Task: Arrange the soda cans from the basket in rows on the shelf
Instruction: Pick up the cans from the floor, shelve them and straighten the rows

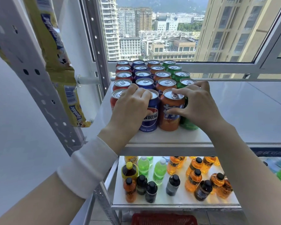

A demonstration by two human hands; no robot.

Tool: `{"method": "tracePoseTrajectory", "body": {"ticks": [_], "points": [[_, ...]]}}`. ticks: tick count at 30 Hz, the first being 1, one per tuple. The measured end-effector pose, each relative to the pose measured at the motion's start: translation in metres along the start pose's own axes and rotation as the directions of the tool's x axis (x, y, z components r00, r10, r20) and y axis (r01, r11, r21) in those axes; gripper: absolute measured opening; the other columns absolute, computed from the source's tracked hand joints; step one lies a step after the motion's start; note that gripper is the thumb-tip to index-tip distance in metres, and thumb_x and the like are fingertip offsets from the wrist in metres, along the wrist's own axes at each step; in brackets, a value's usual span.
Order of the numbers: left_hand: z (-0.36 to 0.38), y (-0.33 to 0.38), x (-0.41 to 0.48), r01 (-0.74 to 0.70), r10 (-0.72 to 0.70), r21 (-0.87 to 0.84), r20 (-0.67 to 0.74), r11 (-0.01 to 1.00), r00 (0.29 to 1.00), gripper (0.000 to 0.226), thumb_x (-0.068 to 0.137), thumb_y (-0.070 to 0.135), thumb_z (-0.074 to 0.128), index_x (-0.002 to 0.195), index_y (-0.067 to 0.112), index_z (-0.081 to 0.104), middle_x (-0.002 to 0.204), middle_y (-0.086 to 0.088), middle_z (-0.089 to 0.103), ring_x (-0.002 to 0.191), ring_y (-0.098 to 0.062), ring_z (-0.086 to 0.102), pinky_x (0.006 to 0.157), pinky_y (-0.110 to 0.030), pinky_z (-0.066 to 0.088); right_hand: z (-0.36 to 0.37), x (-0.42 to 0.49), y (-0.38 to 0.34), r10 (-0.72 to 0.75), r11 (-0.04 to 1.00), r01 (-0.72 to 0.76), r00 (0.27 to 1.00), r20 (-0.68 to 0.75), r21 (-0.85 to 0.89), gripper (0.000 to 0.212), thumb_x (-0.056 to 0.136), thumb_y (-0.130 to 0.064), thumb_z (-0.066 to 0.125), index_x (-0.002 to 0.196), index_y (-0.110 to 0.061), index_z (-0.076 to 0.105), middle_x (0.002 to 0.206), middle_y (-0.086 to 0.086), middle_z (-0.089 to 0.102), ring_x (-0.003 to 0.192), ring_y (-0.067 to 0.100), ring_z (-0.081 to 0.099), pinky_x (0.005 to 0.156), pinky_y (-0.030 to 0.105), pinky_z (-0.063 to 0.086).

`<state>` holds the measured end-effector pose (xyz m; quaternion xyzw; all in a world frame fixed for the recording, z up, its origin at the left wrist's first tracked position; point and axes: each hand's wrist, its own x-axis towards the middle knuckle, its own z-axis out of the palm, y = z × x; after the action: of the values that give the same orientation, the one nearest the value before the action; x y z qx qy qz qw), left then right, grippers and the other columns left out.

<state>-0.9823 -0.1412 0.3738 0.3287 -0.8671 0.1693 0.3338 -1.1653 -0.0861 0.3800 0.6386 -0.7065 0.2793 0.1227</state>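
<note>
Soda cans stand in four columns on the white shelf (234,111): red (122,83), blue (144,82), orange (166,83) and green (182,75), several rows deep. My left hand (130,109) covers the front red can (118,94), its fingers curled over the can tops and reaching the front blue can (150,118). My right hand (199,104) has its fingertips on top of the front orange can (169,117) and its thumb on that can's side. The front green can (187,125) is mostly hidden under the palm. A red basket (164,219) shows at the bottom edge.
A lower shelf (182,198) holds several upright drink bottles, orange, green and dark. A perforated metal upright (31,70) with a yellow snack packet (60,70) stands close on the left. A window frame (217,67) runs behind the cans. The shelf continues bare to the right.
</note>
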Motion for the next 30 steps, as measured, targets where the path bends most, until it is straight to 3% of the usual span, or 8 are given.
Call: {"method": "tracePoseTrajectory", "body": {"ticks": [6,10,13,16,20,22,27,30], "points": [[0.001,-0.001,-0.001,-0.025,0.026,-0.021,0.027,0.999,0.999,0.05,0.055,0.021,0.086,0.095,0.0,0.064,0.09,-0.013,0.068,0.088,-0.033,0.06,0.075,-0.04,0.053,0.003,-0.002,0.002,-0.046,0.998,0.046,0.999,-0.019,-0.035,0.081,0.063,-0.055,0.074,0.132,-0.019,0.052,0.111,0.007,0.061,0.112,0.029,0.036,0.092,0.034,0.034],[0.0,-0.009,-0.011,-0.053,0.049,-0.036,-0.095,0.998,0.994,0.066,0.068,0.036,0.076,0.121,0.004,0.054,0.125,-0.018,0.057,0.118,-0.033,0.049,0.099,-0.042,0.043,-0.001,-0.014,0.018,0.017,0.977,0.025,0.981,-0.196,0.211,0.095,0.06,-0.061,0.072,0.138,-0.015,0.042,0.13,0.001,0.046,0.124,0.019,0.028,0.102,0.018,0.021],[0.001,-0.013,-0.033,0.173,-0.237,-0.278,-0.212,0.945,0.948,0.077,0.074,0.049,0.061,0.137,0.015,0.034,0.148,-0.015,0.028,0.136,-0.024,0.019,0.112,-0.033,0.02,0.003,-0.035,0.036,0.31,0.842,-0.201,0.939,-0.145,0.5,0.098,0.058,-0.059,0.07,0.141,-0.021,0.033,0.138,-0.003,0.036,0.13,0.011,0.026,0.109,0.026,0.024],[0.005,-0.006,-0.051,0.425,-0.542,-0.603,-0.015,0.675,0.84,0.097,0.062,0.049,0.07,0.139,0.036,0.013,0.151,-0.002,0.012,0.136,-0.008,0.006,0.109,-0.026,0.015,0.014,-0.047,0.043,0.419,0.634,-0.346,0.905,0.07,0.692,0.092,0.063,-0.038,0.072,0.143,-0.021,0.03,0.145,0.0,0.036,0.129,0.009,0.034,0.107,0.037,0.037],[0.021,-0.007,-0.058,0.466,-0.618,-0.79,0.145,0.397,0.773,0.103,0.058,0.047,0.072,0.136,0.042,0.005,0.152,-0.004,0.017,0.141,-0.017,0.019,0.114,-0.041,0.026,0.025,-0.046,0.052,0.402,0.551,-0.36,0.905,0.138,0.753,0.077,0.075,-0.014,0.072,0.141,-0.022,0.032,0.136,0.0,0.042,0.121,0.011,0.039,0.078,0.013,0.041],[0.025,-0.01,-0.058,0.484,-0.638,-0.817,0.196,0.314,0.745,0.102,0.063,0.043,0.073,0.141,0.041,0.007,0.151,-0.002,0.022,0.138,-0.016,0.028,0.11,-0.044,0.034,0.026,-0.046,0.059,0.387,0.526,-0.359,0.908,0.159,0.771,0.075,0.076,-0.014,0.072,0.14,-0.023,0.034,0.129,-0.003,0.044,0.119,0.012,0.043,0.075,0.012,0.041],[0.031,-0.015,-0.055,0.537,-0.716,-0.775,0.162,0.333,0.679,0.083,0.077,0.01,0.072,0.14,0.031,0.023,0.139,0.006,0.037,0.115,0.013,0.039,0.095,-0.013,0.039,0.027,-0.041,0.07,0.339,0.551,-0.317,0.93,0.14,0.772,0.069,0.073,-0.013,0.075,0.134,-0.02,0.041,0.118,-0.005,0.05,0.107,0.014,0.052,0.08,0.02,0.046],[0.031,-0.012,-0.054,0.549,-0.727,-0.752,0.138,0.365,0.672,0.074,0.078,0.009,0.072,0.136,0.028,0.031,0.128,0.014,0.04,0.115,0.007,0.04,0.09,-0.013,0.04,0.025,-0.042,0.074,0.302,0.563,-0.295,0.943,0.14,0.772,0.068,0.073,-0.012,0.074,0.132,-0.02,0.042,0.115,-0.005,0.049,0.099,0.011,0.053,0.073,0.013,0.042]]}}
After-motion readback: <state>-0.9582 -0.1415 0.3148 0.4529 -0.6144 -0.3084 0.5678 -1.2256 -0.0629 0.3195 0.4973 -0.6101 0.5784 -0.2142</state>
